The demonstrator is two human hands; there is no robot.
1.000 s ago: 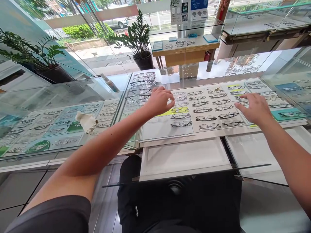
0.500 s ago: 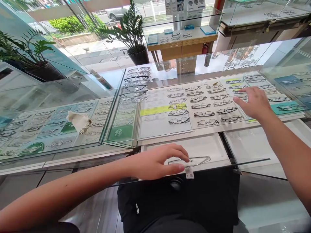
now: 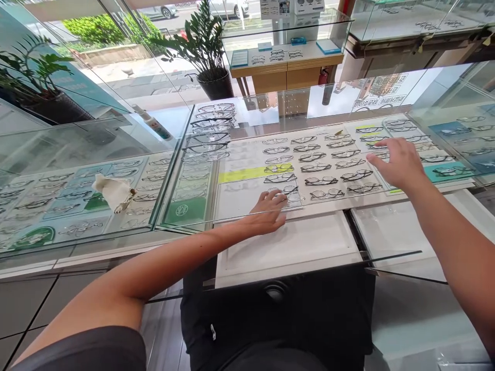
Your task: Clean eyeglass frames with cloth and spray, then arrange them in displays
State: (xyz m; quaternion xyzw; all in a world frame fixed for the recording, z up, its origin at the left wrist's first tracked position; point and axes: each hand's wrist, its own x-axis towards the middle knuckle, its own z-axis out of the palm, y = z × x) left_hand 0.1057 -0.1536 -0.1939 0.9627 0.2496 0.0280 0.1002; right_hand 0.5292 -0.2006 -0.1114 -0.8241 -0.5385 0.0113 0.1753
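Note:
My left hand (image 3: pixel 268 212) reaches over the front edge of the display, fingers bent, at a pair of eyeglasses (image 3: pixel 289 190) in the nearest row. Its fingers cover part of that spot, so the held frame is mostly hidden. My right hand (image 3: pixel 402 162) is stretched over the right part of the display, thumb and fingers apart. Near its fingertips lies a dark-rimmed pair of glasses (image 3: pixel 374 138); whether the hand touches anything there I cannot make out. Rows of eyeglasses (image 3: pixel 316 167) lie between the two hands.
Below the display, a white drawer (image 3: pixel 294 252) is pulled out beside another open white drawer (image 3: pixel 406 224). A glass case on the left bears a crumpled cloth (image 3: pixel 114 193) and a spray bottle (image 3: pixel 151 123). Stacked eyeglasses (image 3: pixel 211 134) stand at the display's left. A potted plant (image 3: pixel 211 56) is behind.
My left hand, with tagged eyeglasses over the drawer before, has moved forward to the display's front row. My right hand stays over the same part. The view has shifted slightly.

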